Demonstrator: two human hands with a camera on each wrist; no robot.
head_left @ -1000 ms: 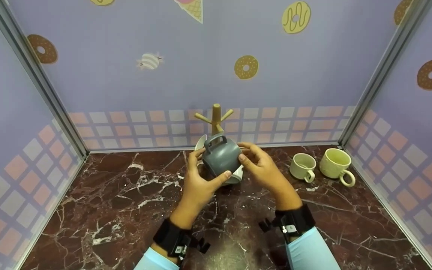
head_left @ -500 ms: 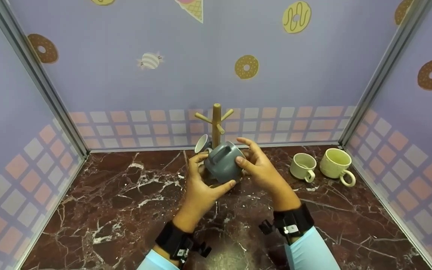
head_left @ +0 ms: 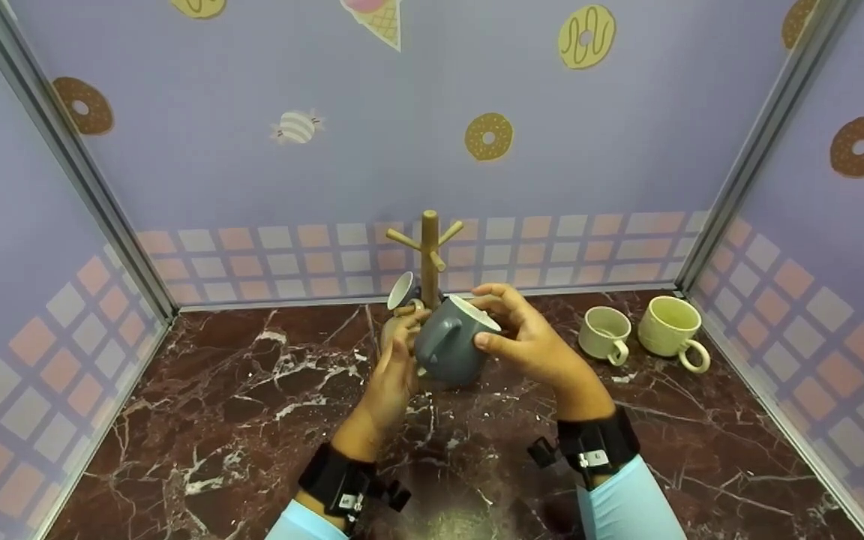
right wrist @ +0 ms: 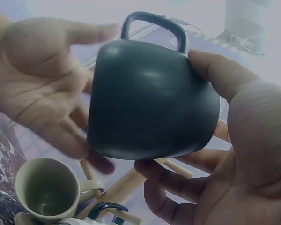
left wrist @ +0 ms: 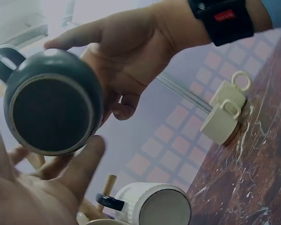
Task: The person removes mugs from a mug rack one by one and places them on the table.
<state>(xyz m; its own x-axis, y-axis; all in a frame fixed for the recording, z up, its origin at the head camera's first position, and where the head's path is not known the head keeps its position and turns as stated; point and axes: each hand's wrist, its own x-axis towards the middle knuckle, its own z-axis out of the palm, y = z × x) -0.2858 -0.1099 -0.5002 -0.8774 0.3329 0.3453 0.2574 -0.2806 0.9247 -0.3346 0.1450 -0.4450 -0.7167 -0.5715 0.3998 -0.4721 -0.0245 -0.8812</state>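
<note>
A dark grey mug (head_left: pixel 448 352) is tilted in the air in front of the wooden mug tree (head_left: pixel 430 255), its pale opening facing up and right in the head view. My right hand (head_left: pixel 533 341) grips it near the rim, thumb on the near side. My left hand (head_left: pixel 387 379) is beside the mug's base with fingers spread; in the right wrist view this left hand (right wrist: pixel 42 75) shows an open palm. Whether its fingertips touch the mug is hard to tell. The mug's handle (right wrist: pixel 154 23) stands clear of both hands.
Low around the tree are a white mug with a dark handle (left wrist: pixel 161 206) and a cream mug (right wrist: pixel 47 187), partly hidden in the head view. Two more mugs, a pale green mug (head_left: pixel 604 334) and a yellowish mug (head_left: pixel 670 326), stand at right on the marbled tabletop (head_left: pixel 252 420).
The grey mug has turned so its opening shows at the upper right, and it sits slightly lower. My left hand has loosened and shifted left. My right hand keeps holding the mug.
</note>
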